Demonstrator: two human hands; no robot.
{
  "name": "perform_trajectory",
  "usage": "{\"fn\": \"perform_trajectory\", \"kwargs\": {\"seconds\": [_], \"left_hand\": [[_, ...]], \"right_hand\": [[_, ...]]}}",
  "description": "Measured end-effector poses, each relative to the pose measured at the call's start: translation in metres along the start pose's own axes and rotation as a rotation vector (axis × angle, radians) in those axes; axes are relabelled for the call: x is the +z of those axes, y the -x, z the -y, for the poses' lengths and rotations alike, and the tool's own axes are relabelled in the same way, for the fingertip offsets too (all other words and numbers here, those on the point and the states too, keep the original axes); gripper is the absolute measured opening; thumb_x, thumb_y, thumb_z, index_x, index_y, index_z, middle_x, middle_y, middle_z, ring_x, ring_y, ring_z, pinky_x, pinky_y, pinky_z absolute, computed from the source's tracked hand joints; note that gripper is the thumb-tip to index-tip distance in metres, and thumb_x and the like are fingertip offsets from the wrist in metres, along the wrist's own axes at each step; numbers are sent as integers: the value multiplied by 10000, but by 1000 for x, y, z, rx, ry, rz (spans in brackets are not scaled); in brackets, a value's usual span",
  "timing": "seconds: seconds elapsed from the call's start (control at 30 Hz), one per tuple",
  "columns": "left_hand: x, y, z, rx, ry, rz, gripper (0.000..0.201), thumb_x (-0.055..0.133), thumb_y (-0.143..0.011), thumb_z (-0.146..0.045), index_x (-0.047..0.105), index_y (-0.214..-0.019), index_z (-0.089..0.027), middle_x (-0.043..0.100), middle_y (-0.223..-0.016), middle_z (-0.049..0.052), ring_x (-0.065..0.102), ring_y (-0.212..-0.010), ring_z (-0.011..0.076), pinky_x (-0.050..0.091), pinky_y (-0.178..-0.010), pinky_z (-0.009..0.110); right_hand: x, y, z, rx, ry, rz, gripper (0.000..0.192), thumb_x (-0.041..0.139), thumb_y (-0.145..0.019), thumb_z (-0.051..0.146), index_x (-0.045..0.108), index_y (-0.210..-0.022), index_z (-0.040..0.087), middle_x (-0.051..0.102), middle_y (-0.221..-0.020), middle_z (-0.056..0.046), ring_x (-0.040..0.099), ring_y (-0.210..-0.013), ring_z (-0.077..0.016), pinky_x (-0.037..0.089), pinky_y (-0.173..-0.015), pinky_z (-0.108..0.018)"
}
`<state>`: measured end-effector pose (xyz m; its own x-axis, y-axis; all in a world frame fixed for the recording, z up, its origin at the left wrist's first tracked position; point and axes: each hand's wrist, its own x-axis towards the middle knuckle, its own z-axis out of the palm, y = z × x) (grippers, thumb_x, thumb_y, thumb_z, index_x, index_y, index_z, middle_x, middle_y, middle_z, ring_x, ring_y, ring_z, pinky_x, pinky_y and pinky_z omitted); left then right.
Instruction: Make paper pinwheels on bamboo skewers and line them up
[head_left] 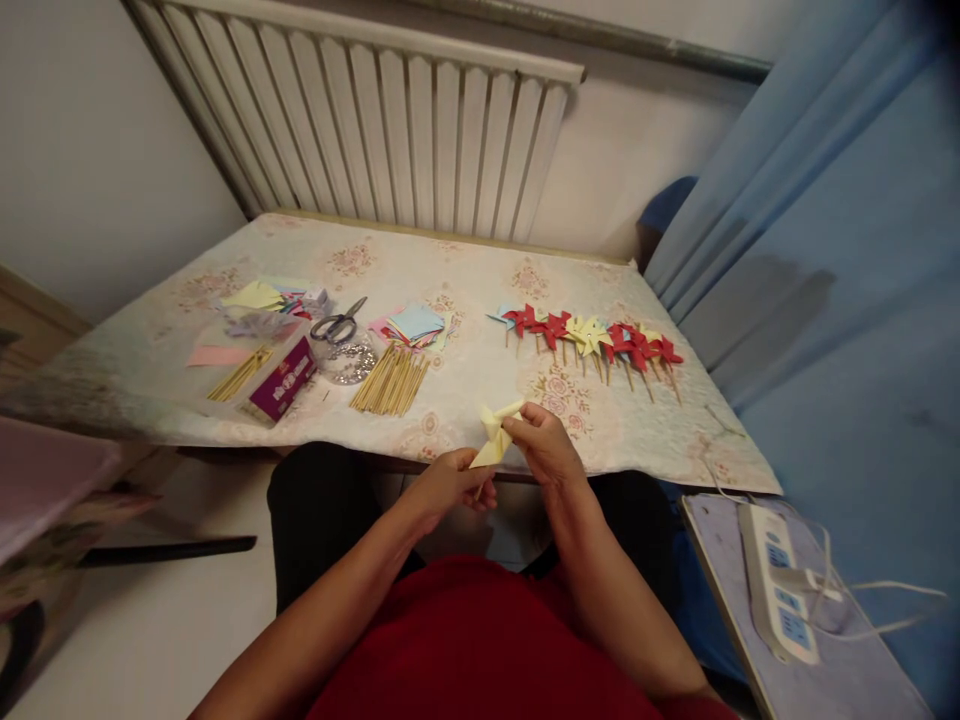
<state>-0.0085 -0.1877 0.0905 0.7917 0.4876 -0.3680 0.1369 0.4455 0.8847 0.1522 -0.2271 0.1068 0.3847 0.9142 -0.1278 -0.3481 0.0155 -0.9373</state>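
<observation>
Head view looks down over a seated person's lap to a table (465,290) with a flowered cloth, pushed against a white radiator (405,130); both hands meet just in front of the table's near edge, and between them sits a pale yellow paper pinwheel (498,434); the left hand (448,487) is curled closed around the lower part, where a thin stick seems to run down, though the stick itself is mostly hidden; the right hand (543,442) pinches the upper fold of the yellow paper between thumb and fingertips; on the cloth behind, to the right, a row of finished red and yellow pinwheels (592,338) lies side by side with sticks pointing toward the person; near the middle lies a bundle of wooden sticks (390,382), with a small stack of coloured paper squares (415,325) just beyond it; further left are scissors (339,324), a purple box (283,378) and loose paper sheets (255,297); a white power strip (772,580) rests on a board at the lower right
</observation>
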Motion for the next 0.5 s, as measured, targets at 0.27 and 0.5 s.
{"fn": "perform_trajectory", "kwargs": {"seconds": [0.27, 0.5], "left_hand": [[-8, -6, 8, 83, 225, -82, 288, 653, -770, -395, 514, -839, -153, 608, -637, -4, 605, -552, 111, 388, -498, 198], [-2, -6, 8, 143, 277, -181, 310, 587, -814, -457, 479, -887, -176, 582, -582, -26, 539, -467, 88, 307, -437, 186]], "right_hand": [[-19, -1, -4, -125, 61, -441, 241, 729, -654, 379, 650, -753, 174, 657, -678, 2, 571, -623, -117, 454, -648, -260], [2, 24, -26, -156, 237, -391, 192, 657, -727, 352, 593, -665, 183, 567, -573, 36, 498, -528, -101, 393, -547, -238]]}}
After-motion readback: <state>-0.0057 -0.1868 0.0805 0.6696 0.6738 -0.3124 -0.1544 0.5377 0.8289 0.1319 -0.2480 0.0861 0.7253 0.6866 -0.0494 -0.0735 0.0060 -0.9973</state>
